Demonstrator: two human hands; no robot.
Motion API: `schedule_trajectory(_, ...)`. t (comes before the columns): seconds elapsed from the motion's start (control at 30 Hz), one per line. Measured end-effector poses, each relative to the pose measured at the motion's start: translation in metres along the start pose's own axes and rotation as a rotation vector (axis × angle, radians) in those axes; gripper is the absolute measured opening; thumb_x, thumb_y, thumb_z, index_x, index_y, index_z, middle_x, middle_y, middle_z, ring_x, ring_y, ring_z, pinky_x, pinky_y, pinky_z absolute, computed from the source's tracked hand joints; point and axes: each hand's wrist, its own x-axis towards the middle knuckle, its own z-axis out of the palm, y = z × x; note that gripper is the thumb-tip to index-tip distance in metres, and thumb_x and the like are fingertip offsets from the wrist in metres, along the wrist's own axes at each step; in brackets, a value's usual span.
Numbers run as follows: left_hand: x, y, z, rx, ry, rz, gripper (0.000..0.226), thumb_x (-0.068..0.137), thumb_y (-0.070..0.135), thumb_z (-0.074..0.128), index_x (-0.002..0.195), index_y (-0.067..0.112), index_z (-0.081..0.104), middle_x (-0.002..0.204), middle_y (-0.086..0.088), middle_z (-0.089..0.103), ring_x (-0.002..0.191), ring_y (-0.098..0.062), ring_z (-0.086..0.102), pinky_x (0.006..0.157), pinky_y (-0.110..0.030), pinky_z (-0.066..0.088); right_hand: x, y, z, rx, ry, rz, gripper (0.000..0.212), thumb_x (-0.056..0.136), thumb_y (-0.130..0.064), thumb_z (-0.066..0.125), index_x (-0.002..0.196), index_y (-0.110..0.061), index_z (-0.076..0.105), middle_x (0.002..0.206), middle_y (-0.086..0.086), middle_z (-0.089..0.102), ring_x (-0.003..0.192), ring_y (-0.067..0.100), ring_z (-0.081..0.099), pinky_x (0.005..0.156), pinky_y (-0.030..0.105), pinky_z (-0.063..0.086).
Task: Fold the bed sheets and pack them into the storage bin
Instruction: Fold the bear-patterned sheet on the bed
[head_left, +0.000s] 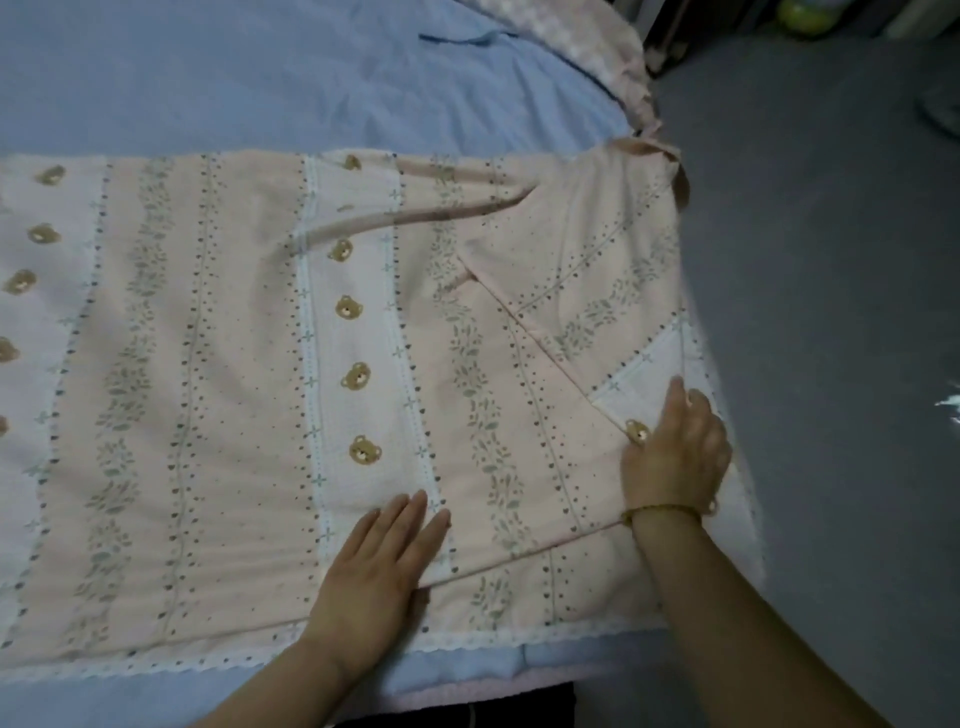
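Note:
A pink bed sheet (234, 364) with white stripes, small bear prints and leaf rows lies spread across the bed. Its right end is folded over in a slanted flap (597, 270). My left hand (374, 561) lies flat on the sheet near the front edge, fingers straight and together. My right hand (675, 457) rests on the folded flap's lower corner near the bed's right edge, fingers bent down onto the cloth; whether they pinch it is hidden. No storage bin is in view.
A blue bed cover (260, 78) lies under the sheet and shows beyond it. A pale quilted blanket (597, 47) is bunched at the far right corner. Grey floor (831, 312) runs along the bed's right side.

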Motion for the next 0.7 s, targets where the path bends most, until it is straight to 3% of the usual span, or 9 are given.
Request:
schedule_trajectory(0.07, 0.012, 0.011, 0.003, -0.013, -0.011, -0.013, 0.065, 0.063, 0.035, 0.037, 0.125, 0.018, 0.042, 0.118, -0.014, 0.064, 0.115, -0.022, 0.040, 0.109, -0.026, 0.007, 0.017, -0.018, 0.002, -0.246, -0.104, -0.231, 0.070, 0.093, -0.021, 0.044, 0.148, -0.016, 0.001, 0.155, 0.009, 0.005, 0.141, 0.028, 0.010, 0.115, 0.042, 0.006)
schedule_trajectory(0.1, 0.016, 0.015, 0.005, -0.024, -0.015, -0.016, 0.065, 0.063, 0.036, 0.037, 0.125, 0.018, 0.042, 0.119, -0.013, 0.064, 0.115, -0.022, 0.040, 0.108, -0.027, 0.008, 0.026, -0.027, 0.004, -0.325, -0.148, -0.306, 0.067, 0.096, -0.021, 0.039, 0.148, -0.017, -0.002, 0.155, 0.008, 0.004, 0.141, 0.027, 0.010, 0.115, 0.042, 0.009)
schedule_trajectory(0.2, 0.026, 0.022, 0.006, -0.044, -0.012, -0.012, 0.059, 0.068, 0.037, 0.040, 0.125, 0.020, 0.043, 0.121, -0.013, 0.062, 0.117, -0.022, 0.040, 0.107, -0.028, 0.010, 0.056, -0.044, 0.006, -0.289, -0.179, -0.332, 0.044, 0.095, -0.009, 0.034, 0.139, -0.007, 0.028, 0.140, 0.016, 0.036, 0.125, 0.030, 0.039, 0.094, 0.037, 0.039)
schedule_trajectory(0.27, 0.029, 0.026, 0.006, -0.045, 0.021, -0.033, 0.058, 0.070, 0.038, 0.040, 0.125, 0.020, 0.043, 0.121, -0.015, 0.062, 0.117, -0.023, 0.039, 0.110, -0.026, 0.007, 0.075, -0.039, -0.001, -0.038, -0.173, -0.203, 0.032, 0.094, -0.002, 0.035, 0.123, -0.003, 0.046, 0.124, 0.018, 0.052, 0.113, 0.031, 0.051, 0.083, 0.033, 0.043)
schedule_trajectory(0.33, 0.030, 0.033, 0.010, -0.019, 0.033, -0.066, 0.058, 0.070, 0.036, 0.040, 0.125, 0.019, 0.043, 0.121, -0.016, 0.062, 0.116, -0.024, 0.039, 0.112, -0.022, 0.001, 0.091, -0.017, -0.011, 0.348, -0.133, 0.033, 0.033, 0.092, 0.000, 0.037, 0.122, -0.002, 0.052, 0.123, 0.018, 0.056, 0.112, 0.031, 0.053, 0.078, 0.025, 0.040)
schedule_trajectory(0.43, 0.045, 0.064, 0.011, -0.021, 0.137, -0.147, 0.041, 0.088, 0.036, 0.032, 0.123, 0.020, 0.043, 0.119, -0.015, 0.063, 0.116, -0.026, 0.048, 0.111, -0.020, 0.006, 0.114, 0.033, -0.038, 0.755, 0.064, 0.269, 0.027, 0.090, 0.001, 0.040, 0.105, 0.004, 0.062, 0.102, 0.022, 0.060, 0.097, 0.028, 0.054, 0.058, 0.013, 0.035)
schedule_trajectory(0.5, 0.061, 0.087, 0.010, -0.015, 0.180, -0.213, 0.043, 0.098, 0.040, 0.016, 0.122, 0.018, 0.045, 0.116, -0.014, 0.065, 0.112, -0.027, 0.054, 0.104, -0.029, 0.021, 0.119, 0.069, -0.052, 0.808, 0.092, 0.307, 0.020, 0.088, 0.001, 0.040, 0.082, 0.004, 0.059, 0.080, 0.015, 0.052, 0.080, 0.021, 0.045, 0.045, 0.007, 0.034)
schedule_trajectory(0.63, 0.092, 0.129, 0.014, 0.080, 0.245, -0.219, 0.041, 0.082, 0.028, 0.038, 0.121, 0.017, 0.045, 0.111, -0.013, 0.067, 0.101, -0.029, 0.065, 0.090, -0.032, 0.029, 0.112, 0.148, -0.041, 0.925, 0.009, 0.343, 0.023, 0.077, -0.020, 0.048, 0.091, -0.007, 0.060, 0.087, 0.009, 0.052, 0.081, 0.021, 0.049, 0.050, 0.022, 0.039)
schedule_trajectory(0.7, 0.094, 0.141, 0.021, 0.134, 0.204, -0.210, 0.045, 0.074, 0.021, 0.038, 0.118, 0.018, 0.047, 0.108, -0.012, 0.069, 0.094, -0.030, 0.068, 0.087, -0.031, 0.030, 0.097, 0.175, -0.022, 1.027, -0.163, 0.516, 0.016, 0.086, -0.016, 0.047, 0.095, -0.006, 0.055, 0.089, 0.012, 0.051, 0.070, 0.026, 0.054, 0.038, 0.018, 0.044)
